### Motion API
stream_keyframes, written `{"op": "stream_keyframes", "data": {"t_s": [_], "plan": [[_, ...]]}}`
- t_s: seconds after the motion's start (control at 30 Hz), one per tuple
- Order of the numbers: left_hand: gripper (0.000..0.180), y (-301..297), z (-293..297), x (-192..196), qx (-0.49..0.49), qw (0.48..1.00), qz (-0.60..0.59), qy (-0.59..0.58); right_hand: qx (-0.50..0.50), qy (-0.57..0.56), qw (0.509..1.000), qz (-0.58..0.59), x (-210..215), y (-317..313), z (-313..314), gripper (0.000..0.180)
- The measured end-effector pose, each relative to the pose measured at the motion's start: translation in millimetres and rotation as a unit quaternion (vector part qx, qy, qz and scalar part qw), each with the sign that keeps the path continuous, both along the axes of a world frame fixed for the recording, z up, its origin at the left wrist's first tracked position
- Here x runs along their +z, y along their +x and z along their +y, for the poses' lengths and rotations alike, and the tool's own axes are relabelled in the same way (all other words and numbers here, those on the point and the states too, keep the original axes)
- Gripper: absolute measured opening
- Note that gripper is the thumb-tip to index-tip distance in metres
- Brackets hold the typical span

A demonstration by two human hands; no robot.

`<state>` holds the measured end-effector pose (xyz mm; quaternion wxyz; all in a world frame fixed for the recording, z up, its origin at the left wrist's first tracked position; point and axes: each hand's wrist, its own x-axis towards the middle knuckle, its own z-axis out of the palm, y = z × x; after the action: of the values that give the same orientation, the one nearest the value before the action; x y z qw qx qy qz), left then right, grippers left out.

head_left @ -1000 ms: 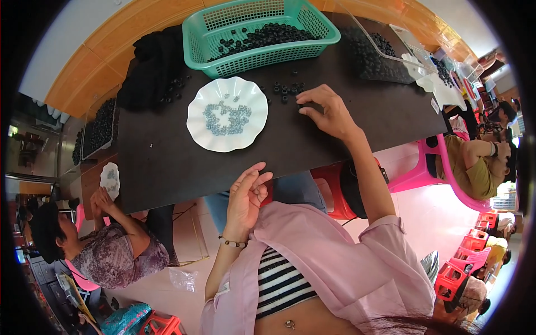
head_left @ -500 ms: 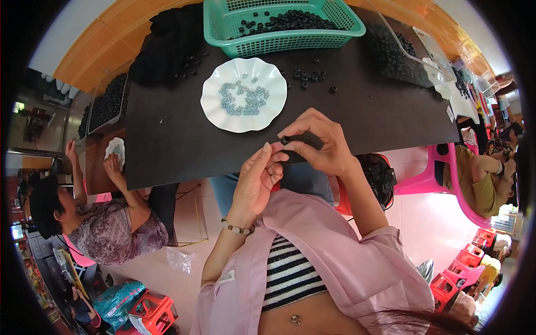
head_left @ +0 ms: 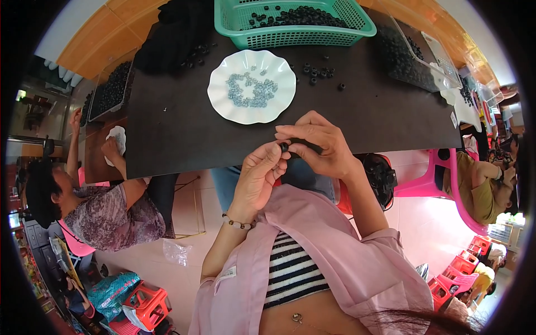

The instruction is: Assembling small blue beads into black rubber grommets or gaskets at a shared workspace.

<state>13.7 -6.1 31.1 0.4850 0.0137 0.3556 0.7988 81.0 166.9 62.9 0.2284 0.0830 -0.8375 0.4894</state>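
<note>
My left hand (head_left: 257, 170) pinches a small black ring-shaped piece (head_left: 284, 147) between thumb and forefinger, just past the table's near edge. My right hand (head_left: 322, 146) is bent around the same piece from the other side, its thumb and fingertips closed in on it. Whether those fingertips also hold something smaller is hidden. Beyond my hands, a white scalloped plate (head_left: 221, 106) carries many tiny clear bluish pieces (head_left: 254, 92). Several loose black pieces (head_left: 321, 72) like the held one lie to the right of the plate.
A green basket (head_left: 296, 40) of black pieces stands at the far edge of the dark table (head_left: 184, 128). Clear bins of black pieces (head_left: 405, 56) are at right and far left. Black cloth (head_left: 173, 42) lies far left. A co-worker (head_left: 111, 215) sits at left; a pink chair (head_left: 432, 176) stands right.
The black piece has passed from the right fingertips into the left thumb-and-finger pinch, and my hands have drawn closer together. The view has shifted slightly, so the table appears a little higher and further right.
</note>
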Motion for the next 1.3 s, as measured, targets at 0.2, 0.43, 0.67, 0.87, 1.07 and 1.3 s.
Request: {"op": "stream_keyframes", "data": {"t_s": [0.2, 0.43, 0.67, 0.87, 1.07, 1.3], "plan": [[0.025, 0.1, -1.6, -6.0, 0.015, 1.0, 0.003, 0.016, -0.001, 0.02, 1.0, 0.018, 3.5, -1.8, 0.9, 0.038], [0.027, 0.1, -1.6, -8.8, 0.004, 0.999, 0.038, 0.028, 0.023, 0.022, 0.999, 0.006, 4.5, -3.9, 0.1, 0.032], [0.023, 4.3, -1.4, -6.2, -0.001, 1.0, 0.01, 0.007, 0.02, 0.024, 0.999, 0.017, 3.0, -2.5, 0.1, 0.026], [0.021, 2.1, -6.3, -8.3, -0.018, 0.999, 0.012, 0.038, 0.044, 0.019, 0.999, -0.003, 3.5, -4.7, -1.2, 0.025], [0.023, -9.4, -11.6, -6.6, 0.034, 0.999, 0.018, 0.013, 0.019, 0.017, 0.997, -0.069, 3.6, -23.1, 15.3, 0.021], [0.023, -29.2, -20.9, -18.0, 0.103, 0.994, -0.026, 0.034, -0.081, 0.132, 0.98, -0.124, 5.6, -88.2, 53.4, 0.017]]}}
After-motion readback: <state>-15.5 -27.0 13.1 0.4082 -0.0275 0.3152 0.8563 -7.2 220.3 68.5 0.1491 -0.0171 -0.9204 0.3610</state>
